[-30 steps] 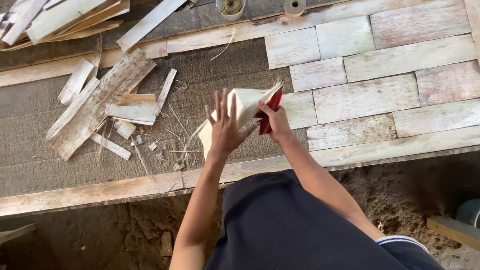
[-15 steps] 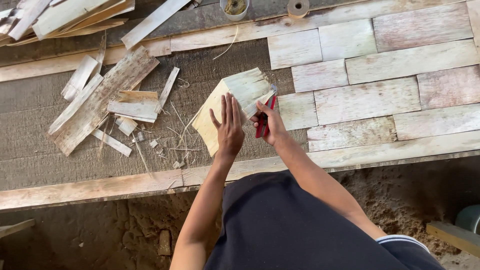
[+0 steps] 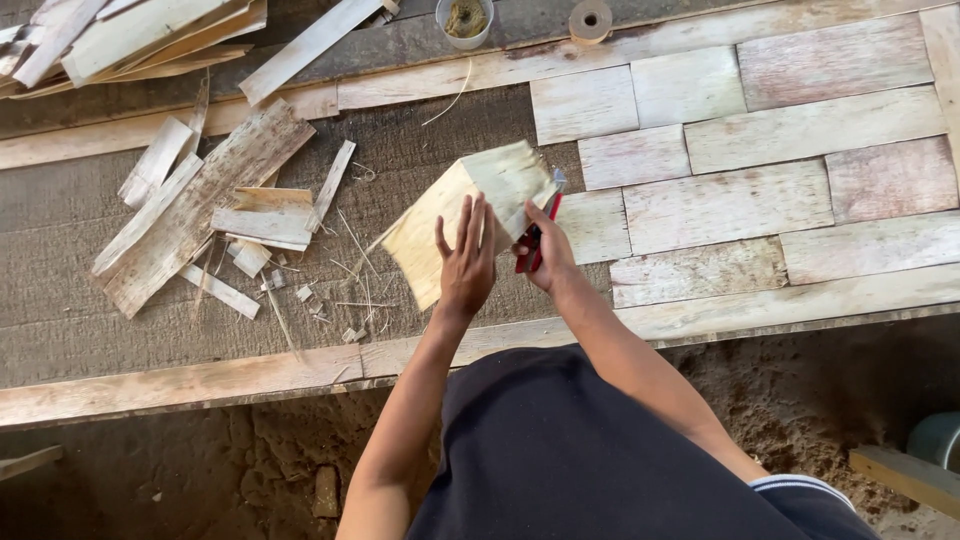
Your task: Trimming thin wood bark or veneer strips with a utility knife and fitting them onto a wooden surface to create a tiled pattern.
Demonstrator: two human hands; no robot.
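Sheet (image 3: 455,215), pale and fibrous, sits tilted over the dark mat (image 3: 120,300), just left of the laid tiles (image 3: 730,200), and you've got both hands on it. Your left hand (image 3: 466,262) lies flat on its near edge, fingers spread and straight, pinning it down, not curled round anything. Your right hand (image 3: 545,250) is closed around red-handled scissors (image 3: 531,245), thumb up along the sheet's right edge; the blades meet that edge, though you can't tell from here whether they're parted or shut.

Left of the sheet, offcuts (image 3: 215,200) lie scattered on the mat: a long speckled strip, shorter pale slats across it, small chips and loose fibres nearer you. More strips are stacked in a pile (image 3: 110,35) at the far left corner. At the top edge stand a small cup (image 3: 464,20) with something brownish inside and, just right of it, a tape roll (image 3: 589,18). The tiles fill the right side in staggered rows, edges touching. A pale plank (image 3: 200,375) borders the mat's near edge, with bare earth below it.
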